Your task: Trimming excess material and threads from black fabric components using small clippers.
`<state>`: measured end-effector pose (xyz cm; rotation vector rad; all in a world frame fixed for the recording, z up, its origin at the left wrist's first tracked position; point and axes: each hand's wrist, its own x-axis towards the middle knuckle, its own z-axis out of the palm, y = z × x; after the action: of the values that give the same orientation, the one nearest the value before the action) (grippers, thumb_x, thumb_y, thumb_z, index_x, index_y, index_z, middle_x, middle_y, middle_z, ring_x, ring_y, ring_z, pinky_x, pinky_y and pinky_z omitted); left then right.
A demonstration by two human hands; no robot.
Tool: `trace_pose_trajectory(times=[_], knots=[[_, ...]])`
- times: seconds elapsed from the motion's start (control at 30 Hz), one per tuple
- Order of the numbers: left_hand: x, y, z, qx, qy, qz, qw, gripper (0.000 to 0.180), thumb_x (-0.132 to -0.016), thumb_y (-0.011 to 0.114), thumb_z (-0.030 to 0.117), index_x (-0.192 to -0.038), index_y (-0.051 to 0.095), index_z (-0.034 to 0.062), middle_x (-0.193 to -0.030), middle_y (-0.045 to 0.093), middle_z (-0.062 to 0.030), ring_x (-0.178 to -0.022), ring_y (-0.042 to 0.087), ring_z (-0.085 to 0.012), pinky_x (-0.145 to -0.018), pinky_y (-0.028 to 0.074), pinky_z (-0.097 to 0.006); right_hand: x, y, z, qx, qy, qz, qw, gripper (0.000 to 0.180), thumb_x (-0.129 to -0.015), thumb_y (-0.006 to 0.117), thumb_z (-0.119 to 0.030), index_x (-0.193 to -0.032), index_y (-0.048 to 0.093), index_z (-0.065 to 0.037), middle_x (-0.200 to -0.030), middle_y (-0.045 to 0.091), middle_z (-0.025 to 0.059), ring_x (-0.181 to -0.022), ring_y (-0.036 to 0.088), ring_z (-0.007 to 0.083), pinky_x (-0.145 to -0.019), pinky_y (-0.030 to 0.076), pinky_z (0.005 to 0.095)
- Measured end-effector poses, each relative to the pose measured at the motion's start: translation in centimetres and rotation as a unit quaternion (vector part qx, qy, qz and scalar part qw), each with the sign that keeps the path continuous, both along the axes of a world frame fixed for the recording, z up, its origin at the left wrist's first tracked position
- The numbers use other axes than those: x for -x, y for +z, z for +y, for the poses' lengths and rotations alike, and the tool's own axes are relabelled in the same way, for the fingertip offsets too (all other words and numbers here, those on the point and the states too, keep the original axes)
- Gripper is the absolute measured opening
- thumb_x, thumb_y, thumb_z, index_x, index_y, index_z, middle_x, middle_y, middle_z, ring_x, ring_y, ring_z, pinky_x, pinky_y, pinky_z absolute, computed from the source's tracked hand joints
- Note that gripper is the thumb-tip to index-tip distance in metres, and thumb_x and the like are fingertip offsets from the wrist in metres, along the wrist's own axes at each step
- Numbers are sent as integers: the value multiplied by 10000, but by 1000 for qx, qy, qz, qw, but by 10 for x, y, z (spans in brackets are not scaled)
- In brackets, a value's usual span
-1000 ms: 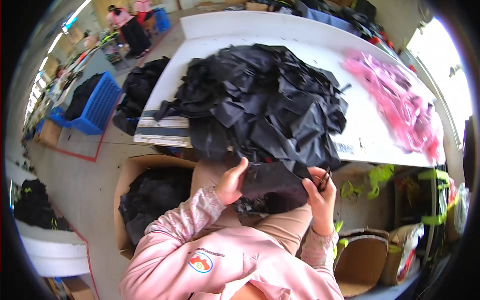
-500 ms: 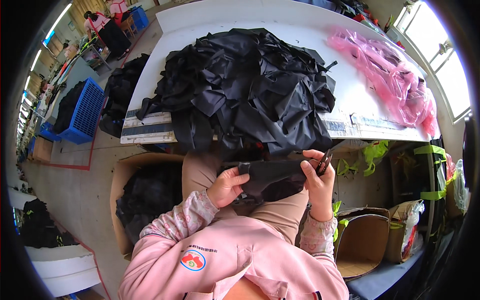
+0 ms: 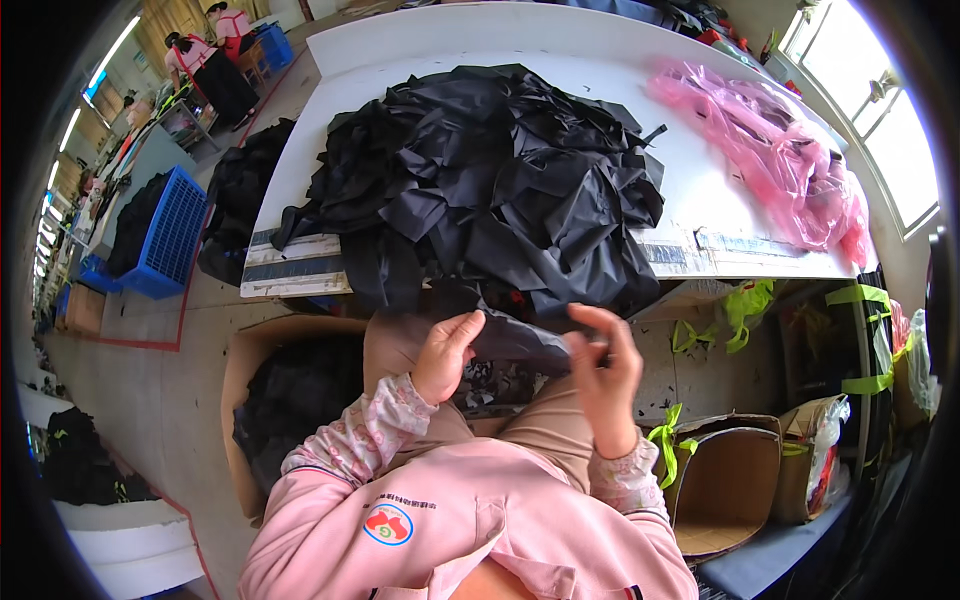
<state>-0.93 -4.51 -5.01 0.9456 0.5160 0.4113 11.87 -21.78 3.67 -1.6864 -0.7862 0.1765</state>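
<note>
A dark piece of black fabric point(image 3: 522, 342) hangs over my lap, just below the table's front edge. Its left end is pinched between the thumb and fingers of my left hand point(image 3: 447, 358). At the fabric's right end is my right hand point(image 3: 608, 375), smeared by motion; whether it touches the cloth or holds the small dark snips seen earlier cannot be made out. In front of me a large heap of crumpled black fabric pieces point(image 3: 500, 170) covers the middle of the white table point(image 3: 290, 210), some of them drooping over its edge.
Crumpled pink plastic point(image 3: 770, 160) lies on the table's right. A carton point(image 3: 245, 400) of black fabric stands left of my legs, an open carton point(image 3: 725, 480) to the right. Dark scraps point(image 3: 495, 383) lie below my lap. A blue crate point(image 3: 172, 235) and two people are farther left.
My right hand has turned and its fingers have moved off their grip at the fabric's right end. The snips no longer show. The fabric has tilted, its right end lower, while my left hand keeps hold.
</note>
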Motion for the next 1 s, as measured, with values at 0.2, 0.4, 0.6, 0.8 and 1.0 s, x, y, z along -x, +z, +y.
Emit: trace_pose_trajectory(times=[0.2, 0.4, 0.6, 0.8, 1.0], knots=[[-10, 24, -18, -115, -38, -13, 993, 277, -1004, 506, 284, -872, 646, 85, -757, 507, 111, -649, 413, 11, -568, 345, -175, 16, -23, 30, 12, 81, -67, 994, 377, -774, 756, -63, -1118, 607, -16, -975, 665, 105, -703, 609, 187, -639, 482, 266], [-4, 30, -17, -155, 2, 23, 988, 206, -995, 528, 225, -912, 628, 66, -739, 454, 107, -656, 381, 6, -564, 321, -182, 15, -29, 25, 55, 76, -41, 995, 153, -775, 739, -44, -891, 646, -7, -787, 648, 118, -665, 607, 208, -616, 471, 288], [-2, 46, -15, -106, -21, -52, 993, 299, -936, 611, 100, -1216, 519, 46, -768, 475, 73, -694, 422, -6, -650, 366, -157, 10, -26, 22, 26, 64, -43, 997, 135, -765, 735, -17, -854, 635, -1, -764, 633, 112, -659, 606, 212, -613, 469, 283], [3, 40, -8, -277, -132, -57, 950, 389, -825, 707, -8, -1189, 576, 34, -999, 607, -16, -910, 571, -81, -863, 472, -236, 6, -25, 18, 19, 89, -70, 993, 151, -789, 739, -67, -890, 646, -3, -803, 626, 129, -661, 628, 276, -596, 489, 318], [1, 39, -4, -279, -75, -20, 957, 189, -796, 723, -28, -967, 650, 3, -960, 650, -33, -861, 605, -90, -821, 503, -239, 6, -17, 14, 15, 105, -56, 993, 134, -759, 727, 13, -851, 629, 8, -797, 627, 106, -708, 630, 233, -647, 489, 289]])
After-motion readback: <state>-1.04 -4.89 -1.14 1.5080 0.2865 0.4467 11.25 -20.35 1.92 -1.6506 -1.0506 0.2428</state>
